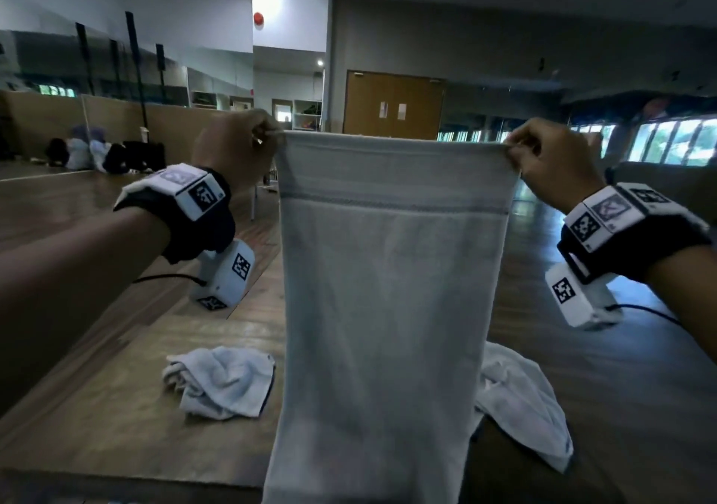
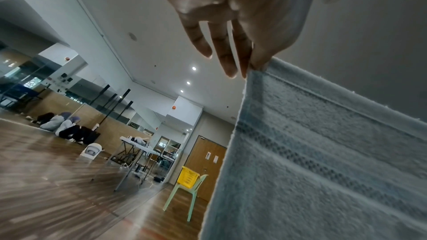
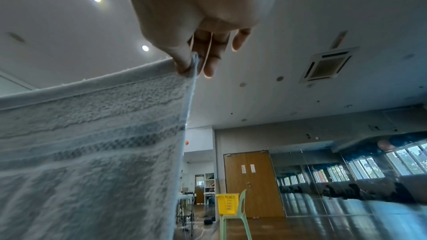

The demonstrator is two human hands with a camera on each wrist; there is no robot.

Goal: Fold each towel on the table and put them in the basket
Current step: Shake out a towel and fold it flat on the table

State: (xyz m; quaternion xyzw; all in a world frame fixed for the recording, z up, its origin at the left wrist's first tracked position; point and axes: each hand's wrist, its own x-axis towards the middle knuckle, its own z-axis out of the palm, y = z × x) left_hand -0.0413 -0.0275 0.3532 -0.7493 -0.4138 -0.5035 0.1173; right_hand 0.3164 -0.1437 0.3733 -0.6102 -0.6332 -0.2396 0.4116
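A pale blue-grey towel [image 1: 392, 290] hangs full length in front of me, held up by its top two corners. My left hand [image 1: 248, 142] pinches the top left corner between thumb and forefinger, its other fingers [image 2: 221, 50] loosely extended. At the top right corner my right hand [image 1: 543, 154] pinches the hem the same way [image 3: 189, 65]. Two crumpled white towels lie on the wooden table [image 1: 116, 406]: one [image 1: 221, 381] left of the hanging towel, one [image 1: 520, 398] to its right, partly hidden behind it. A yellow basket [image 2: 187, 177] sits on a pale green chair beyond the table.
The green chair [image 3: 233, 220] with the basket [image 3: 227, 203] stands in front of wooden double doors [image 1: 392, 103]. A folding table [image 2: 138, 149] with clutter is off to the left. Seated people [image 1: 89, 152] are by the far left wall.
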